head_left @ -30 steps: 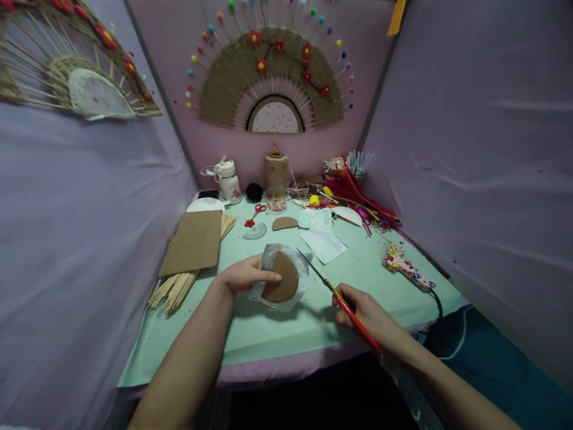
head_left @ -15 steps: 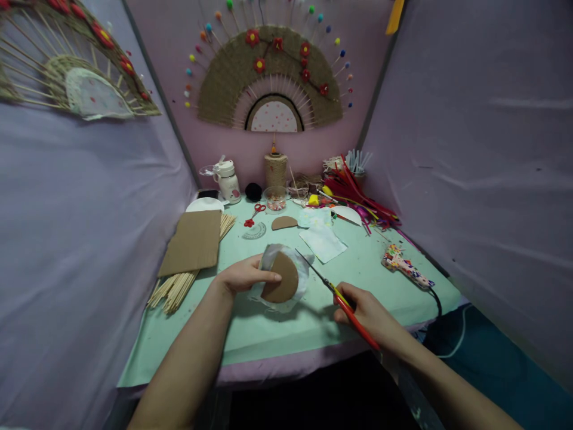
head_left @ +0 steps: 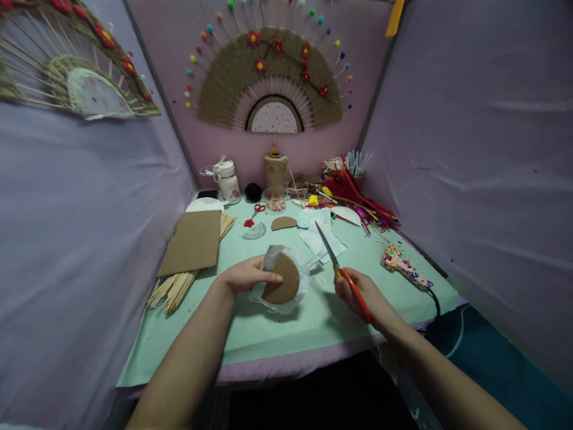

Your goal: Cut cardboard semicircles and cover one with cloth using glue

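My left hand (head_left: 250, 275) grips a brown cardboard semicircle (head_left: 285, 285) together with the pale fabric (head_left: 304, 285) behind it, thumb on the cardboard. The fabric sticks out around the curved edge. In my right hand (head_left: 358, 292) are large scissors (head_left: 357, 295) with red and yellow handles, their blades together and tipped up and away, to the right of the fabric. Beyond them a piece of light cloth (head_left: 320, 240) lies on the green tabletop (head_left: 286, 334). A second cardboard semicircle (head_left: 284, 223) rests further back.
At the left, a cardboard sheet (head_left: 192, 242) covers wooden sticks (head_left: 179, 289). A glue gun (head_left: 405, 269) lies right. Behind are small red scissors (head_left: 258, 210), a protractor (head_left: 254, 231), a bottle (head_left: 229, 182), twine (head_left: 276, 171) and red strips (head_left: 358, 191).
The scissors in my right hand have moved right, away from the fabric, and turned so the blades point more upward. The left hand and the cardboard have hardly moved.
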`<state>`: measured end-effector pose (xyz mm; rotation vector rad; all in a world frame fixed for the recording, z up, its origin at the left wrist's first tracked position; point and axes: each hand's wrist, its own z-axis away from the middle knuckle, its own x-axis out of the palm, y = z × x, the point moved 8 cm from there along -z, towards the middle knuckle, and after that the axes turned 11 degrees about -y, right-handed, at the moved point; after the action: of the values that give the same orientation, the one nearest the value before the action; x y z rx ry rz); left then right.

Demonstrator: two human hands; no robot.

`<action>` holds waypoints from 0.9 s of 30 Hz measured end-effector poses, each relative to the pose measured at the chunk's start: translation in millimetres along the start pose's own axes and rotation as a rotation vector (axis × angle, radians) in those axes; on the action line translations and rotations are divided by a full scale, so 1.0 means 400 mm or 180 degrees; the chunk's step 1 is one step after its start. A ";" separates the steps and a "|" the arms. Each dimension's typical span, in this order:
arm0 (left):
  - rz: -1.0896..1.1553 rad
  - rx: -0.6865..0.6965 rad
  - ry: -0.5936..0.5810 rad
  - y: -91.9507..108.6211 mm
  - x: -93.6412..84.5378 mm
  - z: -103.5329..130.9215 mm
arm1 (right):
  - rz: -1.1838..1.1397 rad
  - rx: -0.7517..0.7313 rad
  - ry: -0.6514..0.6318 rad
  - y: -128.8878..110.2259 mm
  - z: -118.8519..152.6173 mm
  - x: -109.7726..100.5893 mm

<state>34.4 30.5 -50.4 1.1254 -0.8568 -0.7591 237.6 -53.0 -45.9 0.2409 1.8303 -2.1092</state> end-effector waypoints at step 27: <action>0.1721 0.1846 0.1290 0.050 -0.028 -0.053 | -0.2558 -0.0689 0.1152 -0.093 -0.202 0.144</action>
<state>49.5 54.8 -37.4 1.4000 -0.9940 0.1845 163.5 22.5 -43.7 -0.2304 2.6841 -2.4281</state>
